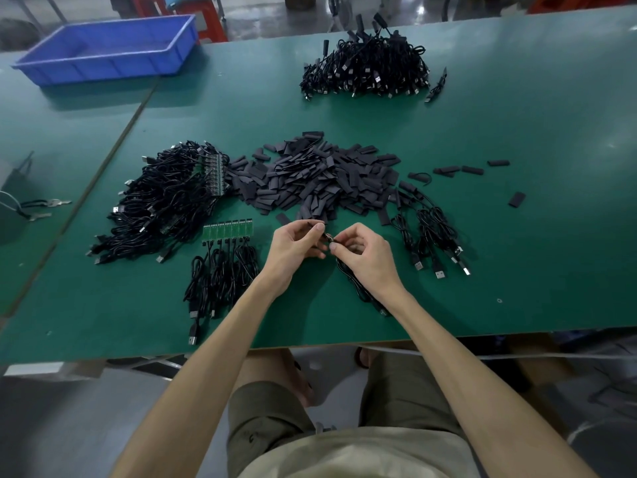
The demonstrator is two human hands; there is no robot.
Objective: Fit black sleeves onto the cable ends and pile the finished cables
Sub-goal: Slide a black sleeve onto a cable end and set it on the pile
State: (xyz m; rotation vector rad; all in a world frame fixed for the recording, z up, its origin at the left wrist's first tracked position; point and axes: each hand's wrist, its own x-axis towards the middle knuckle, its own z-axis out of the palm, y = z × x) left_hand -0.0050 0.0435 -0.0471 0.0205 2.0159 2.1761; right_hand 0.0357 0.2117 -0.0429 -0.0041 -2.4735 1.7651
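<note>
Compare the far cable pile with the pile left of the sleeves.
The far pile has black-sleeved ends sticking up; the left pile shows bare green boards. The far pile lies apart from the sleeve heap; the left pile abuts it. Both are tangled black USB cables.

Bare left hand (296,244) and bare right hand (365,251), nails short and plain. Forearms (213,357) uncovered along their whole visible length. Pale beige shirt (344,457) of soft cloth at the bottom edge, hem loose over the lap. Olive-khaki shorts (265,415), creased, ending on bare thighs, a small dark mark on the left leg. Further down, a foot (362,358) crossed by a dark sandal strap.
</note>
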